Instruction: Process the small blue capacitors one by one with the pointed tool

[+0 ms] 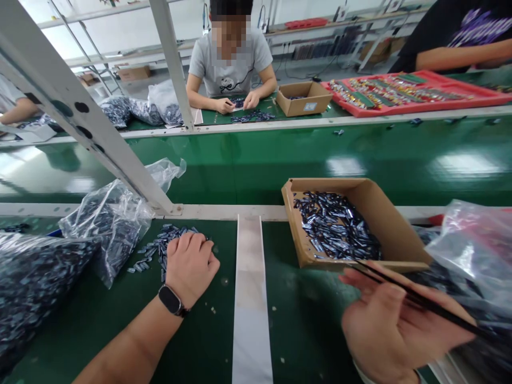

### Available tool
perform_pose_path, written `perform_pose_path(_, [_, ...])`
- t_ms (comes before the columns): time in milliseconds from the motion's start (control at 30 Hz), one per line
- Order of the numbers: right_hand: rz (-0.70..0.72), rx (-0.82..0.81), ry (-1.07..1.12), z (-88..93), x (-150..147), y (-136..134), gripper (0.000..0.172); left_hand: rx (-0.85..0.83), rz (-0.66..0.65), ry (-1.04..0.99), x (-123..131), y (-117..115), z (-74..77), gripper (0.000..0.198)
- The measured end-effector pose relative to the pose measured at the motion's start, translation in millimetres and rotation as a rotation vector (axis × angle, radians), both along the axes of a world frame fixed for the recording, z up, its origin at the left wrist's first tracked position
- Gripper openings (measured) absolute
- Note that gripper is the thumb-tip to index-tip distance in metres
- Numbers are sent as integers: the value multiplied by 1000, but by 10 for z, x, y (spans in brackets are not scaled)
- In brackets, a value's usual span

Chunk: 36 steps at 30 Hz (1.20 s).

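My left hand [191, 269] lies knuckles up with curled fingers on a loose pile of small dark-blue cylindrical parts [168, 246] with silver ends. Its fingertips are hidden, so I cannot tell whether it holds any. A smartwatch [171, 300] sits on that wrist. My right hand [400, 325], slightly blurred, holds long black tweezers [416, 296] near the front edge of a cardboard box tray [362, 200]. The tray holds many more of the same parts.
Clear plastic bags of these parts lie at left [108, 229] and right [472, 256]. A white metal frame post [92, 120] rises left. A green conveyor belt [320, 160] runs beyond the box. Across it, a co-worker [230, 66] handles parts beside a red tray [412, 93].
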State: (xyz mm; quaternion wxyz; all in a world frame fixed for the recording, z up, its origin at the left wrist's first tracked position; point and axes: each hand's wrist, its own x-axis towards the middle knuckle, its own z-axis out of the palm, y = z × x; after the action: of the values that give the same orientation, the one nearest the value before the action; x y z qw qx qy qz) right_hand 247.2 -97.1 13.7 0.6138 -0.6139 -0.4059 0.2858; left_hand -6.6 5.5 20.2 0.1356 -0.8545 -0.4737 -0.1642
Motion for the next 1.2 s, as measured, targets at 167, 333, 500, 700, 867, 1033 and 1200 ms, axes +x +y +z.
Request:
perform_pose_path(167, [-140,197,30,-25,29,45,44,12,-40,104,-53,-5,-10,21])
perform_pose_path(333, [-162,338,19,-194,36,-71,23,-37,-154,121,-8,-44,61,20])
perform_pose_path(500, [275,-20,42,-265,-58,-73,21,-346,-430,-82,215,-305,-72,11])
perform_pose_path(700, [396,-270,-28,-276,-62,-54,38,-632,-484,-372,250,-393,-295,15])
perform_pose_path(867, [434,-353,-70,-282,-50,-62,32,-689,-472,-431,188,-301,-265,18])
perform_pose_path(1033, [440,-403,-84,-265,-51,-64,24,-695,-497,-426,204,-284,-255,12])
perform_pose_path(1200, [439,-446,-86,-244,-62,-36,21,-650,-546,-394,232,-299,-290,11])
